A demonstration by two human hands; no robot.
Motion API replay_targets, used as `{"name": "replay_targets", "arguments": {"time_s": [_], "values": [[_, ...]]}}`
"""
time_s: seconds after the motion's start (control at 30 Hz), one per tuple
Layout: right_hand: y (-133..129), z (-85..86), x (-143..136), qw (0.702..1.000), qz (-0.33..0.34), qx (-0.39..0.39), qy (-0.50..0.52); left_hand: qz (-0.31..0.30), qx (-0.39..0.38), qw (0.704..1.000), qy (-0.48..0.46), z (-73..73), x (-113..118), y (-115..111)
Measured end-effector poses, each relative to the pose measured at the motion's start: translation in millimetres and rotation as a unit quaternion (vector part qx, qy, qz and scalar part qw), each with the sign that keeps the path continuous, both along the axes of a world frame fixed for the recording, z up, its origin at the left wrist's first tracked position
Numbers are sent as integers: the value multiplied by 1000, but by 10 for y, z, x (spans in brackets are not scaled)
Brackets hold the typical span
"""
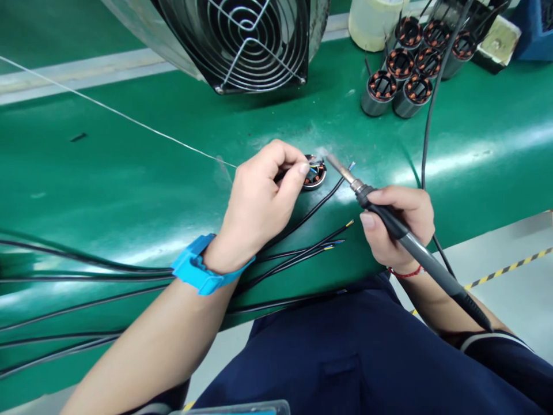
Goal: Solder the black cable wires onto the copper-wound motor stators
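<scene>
My left hand (pixel 265 193) is closed in a pinch over a small round motor stator (pixel 315 183) with copper windings. Between the thumb and index finger is the end of a black cable, its thin coloured wires (pixel 313 169) lying over the stator. A thin pale strand, like solder wire (pixel 142 124), runs from the upper left to behind this hand. My right hand (pixel 400 222) grips a soldering iron (pixel 425 259), its tip just right of the stator's upper edge. A wisp of smoke (pixel 321 153) hangs by the tip. Fingers partly hide the stator.
Several black cables (pixel 298 253) with stripped ends lie across the green bench (pixel 129 190). A fan with a wire guard (pixel 248 52) stands at the back. Several stators (pixel 400 63), a whitish tub (pixel 374 26) and a blue bin (pixel 533 34) are back right. The iron's cord (pixel 427 132) hangs nearby.
</scene>
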State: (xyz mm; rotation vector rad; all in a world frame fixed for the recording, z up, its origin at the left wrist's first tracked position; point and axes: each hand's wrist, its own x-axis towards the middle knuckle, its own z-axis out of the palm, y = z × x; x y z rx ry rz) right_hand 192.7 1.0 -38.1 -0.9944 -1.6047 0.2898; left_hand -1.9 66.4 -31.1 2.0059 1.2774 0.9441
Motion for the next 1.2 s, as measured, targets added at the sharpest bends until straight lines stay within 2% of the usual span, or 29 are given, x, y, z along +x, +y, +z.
{"name": "replay_targets", "arguments": {"time_s": [0.13, 0.23, 0.33, 0.5, 0.63, 0.77, 0.87, 1.07, 1.2], "values": [[14, 15, 11, 999, 6, -38, -2, -1, 7, 1000, 3, -7, -4, 5], [64, 103, 22, 995, 36, -95, -18, -2, 6, 1000, 0, -12, -7, 9], [194, 256, 53, 983, 84, -163, -16, -5, -1, 1000, -2, -16, -10, 8], [502, 439, 76, 958, 121, -238, -106, 9, -15, 1000, 2, -17, -6, -2], [603, 336, -23, 956, 108, -254, -98, 8, -33, 999, 2, 9, 8, -8], [577, 141, -111, 960, 90, -251, -82, 9, -44, 999, 1, 50, 26, -10], [555, 54, -113, 960, 96, -246, -88, 10, -53, 999, 3, 68, 36, -10], [551, 2, -97, 974, 84, -181, -112, 20, -39, 999, 0, 46, 45, -11], [585, -3, -132, 975, 86, -145, -143, 29, -30, 998, -38, 3, 31, -19]]}}
